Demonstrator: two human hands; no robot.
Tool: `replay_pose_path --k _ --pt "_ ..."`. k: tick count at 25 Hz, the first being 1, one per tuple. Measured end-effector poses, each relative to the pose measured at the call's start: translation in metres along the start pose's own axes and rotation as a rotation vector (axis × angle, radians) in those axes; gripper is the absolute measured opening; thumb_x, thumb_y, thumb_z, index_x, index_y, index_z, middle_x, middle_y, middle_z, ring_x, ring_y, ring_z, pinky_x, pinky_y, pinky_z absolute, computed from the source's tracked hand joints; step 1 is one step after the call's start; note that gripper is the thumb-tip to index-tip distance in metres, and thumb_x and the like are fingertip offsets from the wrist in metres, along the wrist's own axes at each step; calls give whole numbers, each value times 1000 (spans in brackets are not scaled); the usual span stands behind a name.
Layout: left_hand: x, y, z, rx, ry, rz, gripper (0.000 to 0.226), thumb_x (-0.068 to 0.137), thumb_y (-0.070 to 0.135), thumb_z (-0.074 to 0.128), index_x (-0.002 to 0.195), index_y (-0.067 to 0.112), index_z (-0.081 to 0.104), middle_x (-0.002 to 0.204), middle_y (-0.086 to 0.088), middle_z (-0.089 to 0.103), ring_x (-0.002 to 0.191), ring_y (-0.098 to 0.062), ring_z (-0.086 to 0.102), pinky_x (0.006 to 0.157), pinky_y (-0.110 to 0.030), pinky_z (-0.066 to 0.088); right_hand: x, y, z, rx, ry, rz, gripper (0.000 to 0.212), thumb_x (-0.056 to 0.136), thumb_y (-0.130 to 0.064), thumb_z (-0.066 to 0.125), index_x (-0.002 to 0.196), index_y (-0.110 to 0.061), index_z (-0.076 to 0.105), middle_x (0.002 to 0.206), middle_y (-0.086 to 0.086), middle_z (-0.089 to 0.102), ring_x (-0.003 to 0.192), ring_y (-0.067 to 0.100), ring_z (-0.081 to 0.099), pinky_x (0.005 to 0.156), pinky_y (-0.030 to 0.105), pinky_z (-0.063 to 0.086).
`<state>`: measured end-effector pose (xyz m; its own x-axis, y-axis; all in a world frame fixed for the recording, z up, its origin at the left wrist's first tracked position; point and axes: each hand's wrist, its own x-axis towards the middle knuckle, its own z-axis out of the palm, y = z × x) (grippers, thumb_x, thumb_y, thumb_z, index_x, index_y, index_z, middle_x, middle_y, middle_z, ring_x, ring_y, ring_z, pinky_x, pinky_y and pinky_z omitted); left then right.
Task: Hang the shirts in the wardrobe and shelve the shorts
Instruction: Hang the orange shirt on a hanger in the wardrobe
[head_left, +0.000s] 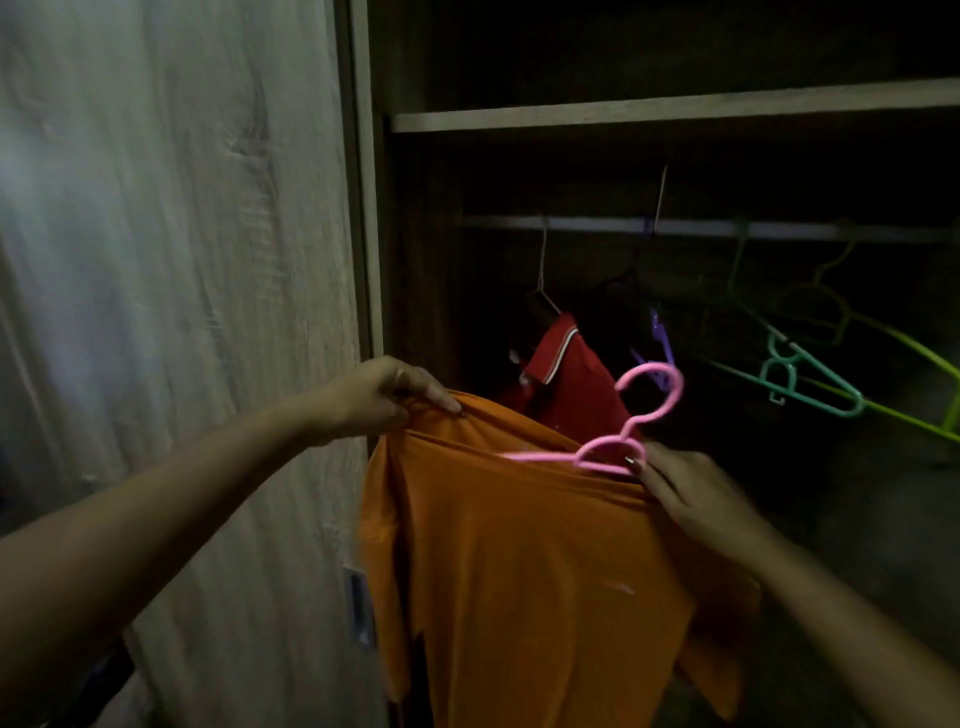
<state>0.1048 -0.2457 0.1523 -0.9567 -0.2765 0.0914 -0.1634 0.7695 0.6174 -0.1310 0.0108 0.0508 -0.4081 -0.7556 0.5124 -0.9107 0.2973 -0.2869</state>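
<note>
1. Head view, the step in hand: the orange shirt (519, 561) is being fitted onto the pink hanger (618, 441) in front of the open wardrobe. I judge this to be the dressing-the-hanger stage, not yet the hanging stage, since the hook is free in the air, well below the rail (701, 227).

2. Head view, left hand (384, 397): the fingers are closed in a pinch on the shirt's shoulder edge, thumb under and fingertips (449, 404) on top. The cloth is bunched just beside them and hangs straight down below.

3. Head view, right hand (691, 499): the fingers are curled shut around the shirt's other shoulder, with the fingertips touching the lower bar of the hanger near its neck. Whether they grip the hanger itself or only the cloth over it I cannot tell. The hook rises just above these fingers.

4. Head view, surroundings: beyond the fingers, a red shirt (566, 379) already hangs on the rail. To the right of the right hand, empty green hangers (810, 384) dangle from the same rail. No shorts are in view.

5. What the next move calls for, in my judgement: settle both shoulders evenly on the hanger arms, then lift the hook up and over the rail, in the gap between the red shirt and the green hangers.
</note>
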Motion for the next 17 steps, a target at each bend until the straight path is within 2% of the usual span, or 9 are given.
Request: replay_pose_path --k 1,3,5,8,10,12,14,17 --pt "2 5 1 -10 -12 -2 52 85 -11 46 109 30 67 123 10 53 109 -11 56 75 -24 56 0 -3 -2 -60 -37 -34 44 89 -55 30 93 -21 57 78 -3 63 69 12 60 63 40 49" --pt "7 18 8 -21 -25 -3 50 85 -10 48 110 30 66 125 7 52 109 -12 56 83 -30 57 2 -16 -8 -33 -21 -97 25 91 -42 39 84 -23 53 72 -6 58 66 13 57 61 43 47" --pt "11 31 20 -51 -55 30 46 86 -7 51 111 28 67 123 6 55 109 -13 59 88 -33 56 10 -36 -11 58 45 -146 14 93 -26 48 80 -25 52 66 -9 55 62 12 57 58 39 45" --pt "12 33 32 -125 -92 96 35 91 8 55 120 27 62 119 10 59 107 -8 60 89 -27 54 23 -52 -19 131 -61 -153 20 92 -16 52 73 -19 59 62 -4 63 59 7 62 59 28 47" --pt "9 21 29 25 -23 158 31 93 22 54 124 28 56 116 17 56 103 2 56 86 -17 48 25 -51 -34 180 -26 -139 28 91 -14 51 64 -20 58 58 -5 63 58 1 60 60 17 42" --pt "5 9 30 208 64 210 19 94 29 51 112 30 56 102 20 55 88 7 55 75 -10 46 26 -54 -49 199 55 -127 33 92 -13 52 61 -24 56 56 -6 62 59 1 58 60 10 38" --pt "4 -1 39 186 106 268 12 95 27 49 93 34 58 87 16 59 81 3 60 68 -12 48 28 -60 -54 229 13 -115 31 93 -14 53 64 -23 60 61 -4 65 63 1 59 62 10 39" --pt "6 -13 44 75 186 293 18 95 24 47 84 33 59 76 10 62 76 0 62 66 -12 49 29 -48 -69 364 -91 3 20 93 -22 52 83 -21 69 82 -8 70 78 -5 63 74 11 45"
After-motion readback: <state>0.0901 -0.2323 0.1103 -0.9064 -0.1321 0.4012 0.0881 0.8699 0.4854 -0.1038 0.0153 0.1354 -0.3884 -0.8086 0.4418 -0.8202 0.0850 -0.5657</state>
